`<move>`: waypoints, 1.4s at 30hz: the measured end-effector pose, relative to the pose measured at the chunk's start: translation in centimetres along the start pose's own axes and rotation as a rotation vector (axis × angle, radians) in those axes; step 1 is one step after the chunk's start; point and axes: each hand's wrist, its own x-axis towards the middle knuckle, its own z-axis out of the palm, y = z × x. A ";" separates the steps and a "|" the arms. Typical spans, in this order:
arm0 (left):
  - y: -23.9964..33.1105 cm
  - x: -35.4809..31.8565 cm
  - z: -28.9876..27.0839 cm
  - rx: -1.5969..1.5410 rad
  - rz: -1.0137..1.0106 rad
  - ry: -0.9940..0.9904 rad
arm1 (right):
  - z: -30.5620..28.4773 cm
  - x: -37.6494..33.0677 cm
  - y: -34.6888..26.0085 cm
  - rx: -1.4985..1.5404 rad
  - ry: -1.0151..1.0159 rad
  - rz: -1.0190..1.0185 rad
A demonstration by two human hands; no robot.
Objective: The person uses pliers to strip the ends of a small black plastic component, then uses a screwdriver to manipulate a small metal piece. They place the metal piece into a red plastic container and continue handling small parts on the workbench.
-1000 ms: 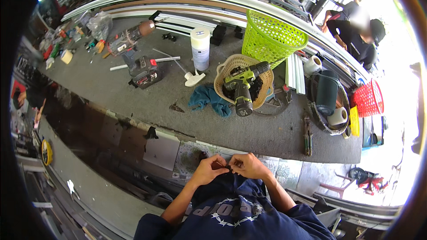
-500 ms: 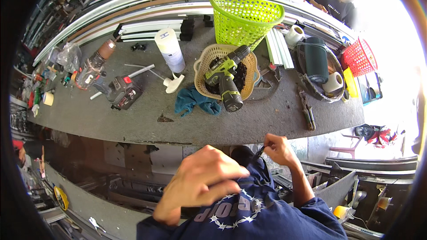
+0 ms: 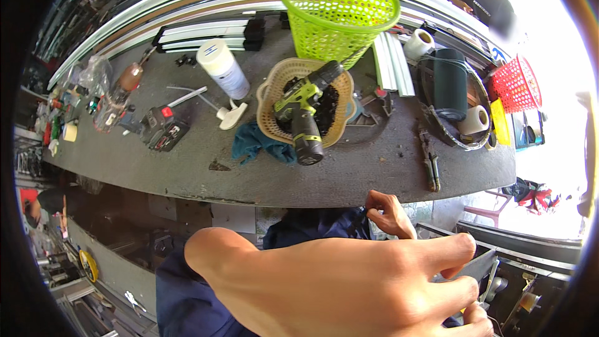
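My left hand (image 3: 374, 281) is large and close, reaching across my body to the right, its back toward me. Its fingers are apart and slightly bent, and nothing shows in them. Past it, just under the workbench's front edge, is my right hand (image 3: 391, 215), smaller and partly covered by the left. Its fingers are curled together beside the dark blue cloth (image 3: 318, 224) of my clothes; what they hold, if anything, is hidden. On the bench, a green and black cordless drill (image 3: 306, 103) lies across a beige basket (image 3: 266, 103) of small dark pieces.
The grey bench (image 3: 349, 178) bears a teal rag (image 3: 265, 145), a white spray bottle (image 3: 224, 72), another power drill (image 3: 165, 128), locking pliers (image 3: 429, 161) and a round tray (image 3: 430, 122) with rolls. A green basket (image 3: 337, 12) stands behind. At the back right is another person (image 3: 480, 0).
My left hand has swung right and come much closer, now covering my shirt front. The right hand stays near the bench edge; the dark strip at its fingers no longer shows. The view has shifted slightly.
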 end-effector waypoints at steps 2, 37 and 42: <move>-1.0 0.3 0.5 -0.035 0.013 -0.003 | -1.1 0.4 0.2 0.008 0.011 -0.034; -20.8 -24.4 1.8 0.131 -1.350 -0.052 | -11.0 9.7 -0.3 -0.153 0.055 -0.234; -21.5 -25.0 2.7 0.249 -1.281 0.033 | -14.5 15.0 -3.0 -0.193 0.213 -0.498</move>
